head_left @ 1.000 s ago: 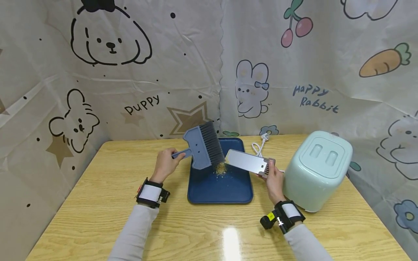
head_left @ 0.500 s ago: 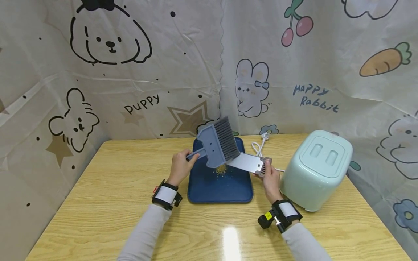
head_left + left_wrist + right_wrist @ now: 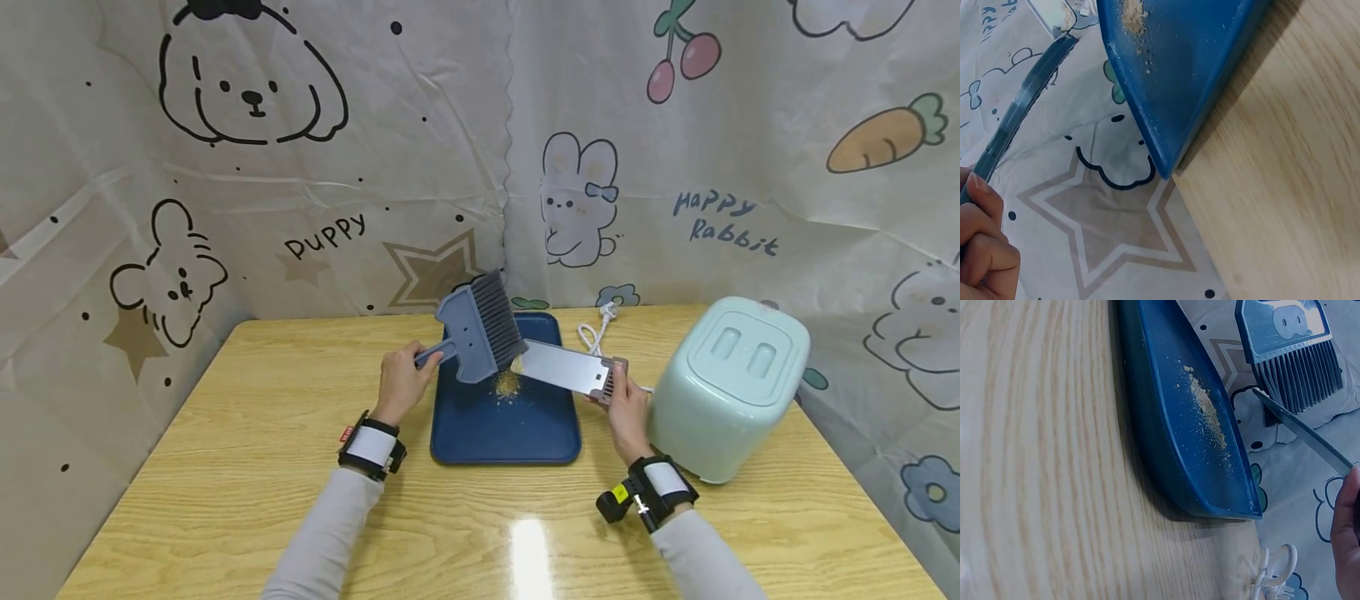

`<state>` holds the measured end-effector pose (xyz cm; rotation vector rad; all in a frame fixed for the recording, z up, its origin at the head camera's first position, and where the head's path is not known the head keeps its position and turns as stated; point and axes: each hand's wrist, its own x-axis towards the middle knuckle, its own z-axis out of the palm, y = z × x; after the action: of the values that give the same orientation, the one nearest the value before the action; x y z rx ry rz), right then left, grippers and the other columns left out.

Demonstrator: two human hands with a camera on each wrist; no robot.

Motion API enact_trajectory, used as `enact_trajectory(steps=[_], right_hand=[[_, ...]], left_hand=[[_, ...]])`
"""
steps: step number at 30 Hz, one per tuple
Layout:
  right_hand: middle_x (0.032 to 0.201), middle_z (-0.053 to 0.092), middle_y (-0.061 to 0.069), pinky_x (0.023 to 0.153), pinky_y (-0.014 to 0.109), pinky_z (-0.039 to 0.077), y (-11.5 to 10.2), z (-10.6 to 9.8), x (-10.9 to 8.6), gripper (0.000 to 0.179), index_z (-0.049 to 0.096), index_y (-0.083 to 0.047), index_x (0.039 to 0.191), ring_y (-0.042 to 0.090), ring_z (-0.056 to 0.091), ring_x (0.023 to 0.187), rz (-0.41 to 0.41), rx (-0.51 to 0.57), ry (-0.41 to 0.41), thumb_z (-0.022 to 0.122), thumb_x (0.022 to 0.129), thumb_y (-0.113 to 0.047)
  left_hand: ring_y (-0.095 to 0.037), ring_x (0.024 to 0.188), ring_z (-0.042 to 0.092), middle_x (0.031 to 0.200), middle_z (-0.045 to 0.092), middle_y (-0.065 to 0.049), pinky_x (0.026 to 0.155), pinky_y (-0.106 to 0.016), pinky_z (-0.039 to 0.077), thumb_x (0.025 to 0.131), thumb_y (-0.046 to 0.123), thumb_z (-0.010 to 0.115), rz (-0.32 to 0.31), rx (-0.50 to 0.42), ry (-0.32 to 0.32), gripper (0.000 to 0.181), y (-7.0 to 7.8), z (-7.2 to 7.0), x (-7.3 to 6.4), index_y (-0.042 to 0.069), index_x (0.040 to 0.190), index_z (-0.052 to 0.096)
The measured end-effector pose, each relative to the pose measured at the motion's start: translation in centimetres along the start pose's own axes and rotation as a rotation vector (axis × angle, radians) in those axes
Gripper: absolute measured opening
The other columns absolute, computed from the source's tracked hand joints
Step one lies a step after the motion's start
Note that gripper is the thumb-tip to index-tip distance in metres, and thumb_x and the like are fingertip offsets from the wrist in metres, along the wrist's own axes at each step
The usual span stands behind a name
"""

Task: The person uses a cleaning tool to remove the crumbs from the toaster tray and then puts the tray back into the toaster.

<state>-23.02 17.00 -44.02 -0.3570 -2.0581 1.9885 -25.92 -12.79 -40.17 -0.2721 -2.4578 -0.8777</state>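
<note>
My left hand [image 3: 401, 382] grips the handle of a blue-grey brush [image 3: 463, 337] with dark bristles. The bristle tips meet the left end of a flat silver crumb tray [image 3: 562, 367], whose right end my right hand [image 3: 628, 412] pinches between thumb and fingers. Both things are held over a dark blue serving tray [image 3: 510, 454]. On that tray lies a small heap of golden crumbs [image 3: 507, 384], with finer bits scattered around it. In the right wrist view, the crumb tray [image 3: 1310, 437] shows edge-on, with the brush's bristles [image 3: 1300, 375] behind it.
A mint-green toaster [image 3: 723, 400] with a closed lid stands right of my right hand. Its white cord and plug [image 3: 597, 327] lie behind the crumb tray. A printed cloth [image 3: 337, 192] hangs along the back of the wooden table [image 3: 247, 467].
My left hand swept the brush rightward over the crumb tray, then drew it back left to the tray's end. The right hand and crumb tray shifted slightly left, then back right.
</note>
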Motion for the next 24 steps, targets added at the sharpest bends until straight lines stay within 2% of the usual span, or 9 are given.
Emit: enact_trajectory(steps=[5,11,13,18,20,24], right_hand=[[0.102,0.057,0.023,0.063,0.021,0.048,-0.2,-0.1,0.0,0.057,0.05,0.006,0.114,0.003,0.058,0.063,-0.007,-0.036,-0.006,0.03,0.095,-0.043],[0.106,0.055,0.025,0.061,0.017,0.047,-0.4,-0.4,0.0,0.054,0.051,0.005,0.114,-0.002,0.056,0.06,0.012,-0.062,-0.015,0.028,0.096,-0.04],[0.105,0.055,0.025,0.064,0.022,0.049,-0.3,-0.4,0.0,0.054,0.051,0.005,0.113,-0.003,0.056,0.06,0.007,-0.078,-0.012,0.028,0.096,-0.041],[0.104,0.056,0.025,0.066,0.027,0.049,-0.1,-0.3,0.1,0.055,0.052,0.005,0.111,-0.003,0.056,0.059,-0.009,-0.101,-0.005,0.028,0.095,-0.042],[0.103,0.057,0.026,0.064,0.024,0.049,-0.2,-0.3,0.0,0.055,0.053,0.005,0.11,-0.002,0.056,0.058,-0.013,-0.102,-0.001,0.029,0.095,-0.042],[0.099,0.058,0.026,0.062,0.028,0.048,-0.2,-0.2,0.0,0.054,0.054,0.004,0.109,-0.001,0.056,0.057,-0.026,-0.128,0.007,0.03,0.095,-0.042]], left_hand=[[-0.015,0.047,0.043,0.056,0.052,-0.007,0.045,-0.025,0.03,0.078,0.014,0.069,0.027,0.014,-0.053,0.021,-0.1,-0.6,0.1,-0.003,0.073,0.059],[-0.012,0.047,0.041,0.057,0.051,-0.006,0.045,-0.024,0.029,0.077,0.012,0.069,0.081,0.014,-0.107,0.019,-0.1,-1.4,0.1,-0.003,0.072,0.059],[-0.012,0.047,0.041,0.056,0.051,-0.006,0.045,-0.024,0.029,0.077,0.012,0.069,0.09,0.017,-0.112,0.019,0.0,-1.7,0.1,-0.003,0.071,0.059],[-0.013,0.046,0.04,0.055,0.049,-0.005,0.044,-0.024,0.029,0.078,0.013,0.069,0.106,0.015,-0.075,0.02,0.1,-2.3,0.2,-0.004,0.072,0.059],[-0.013,0.045,0.039,0.054,0.049,-0.005,0.043,-0.024,0.028,0.078,0.013,0.069,0.125,0.012,-0.044,0.021,0.2,-2.3,0.2,-0.004,0.072,0.058],[-0.013,0.044,0.039,0.054,0.049,-0.005,0.042,-0.024,0.028,0.077,0.014,0.069,0.167,0.01,0.0,0.021,0.4,-1.9,0.2,-0.003,0.072,0.057]])
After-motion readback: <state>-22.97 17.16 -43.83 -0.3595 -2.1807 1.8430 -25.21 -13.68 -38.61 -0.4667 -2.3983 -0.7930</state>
